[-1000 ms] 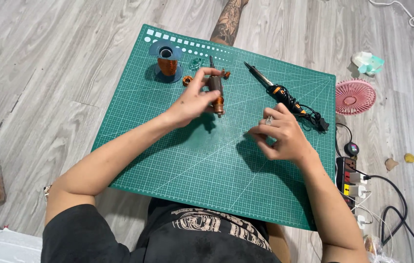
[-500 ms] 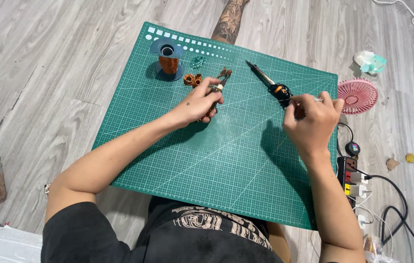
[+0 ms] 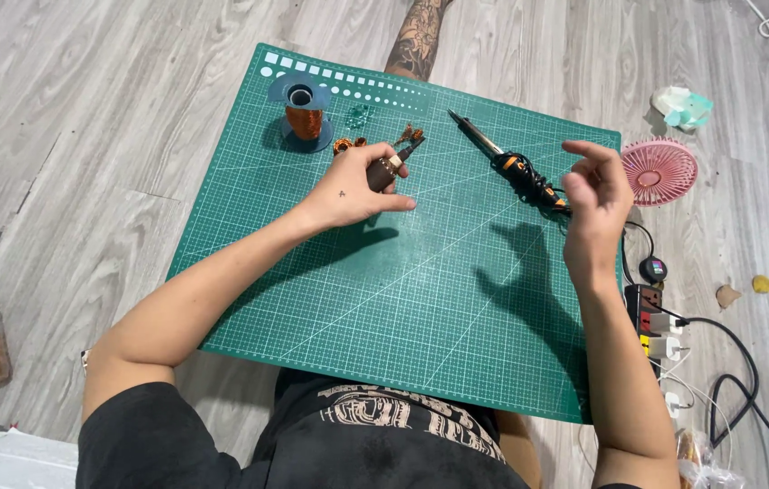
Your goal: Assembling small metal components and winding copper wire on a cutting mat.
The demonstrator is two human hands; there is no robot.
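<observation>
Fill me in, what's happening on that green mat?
A person sits over a green cutting mat on the floor. The left hand grips a small dark cylindrical part with copper wire at its tip, near a spool of copper wire. The right hand is raised and empty, fingers loosely curled, just above the handle of a soldering iron lying on the mat.

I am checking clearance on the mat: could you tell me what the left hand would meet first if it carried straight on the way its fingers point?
The left hand, gripping a small dark tool, points up and right. First in line, probably, are the little copper pieces, though height is unclear.
</observation>
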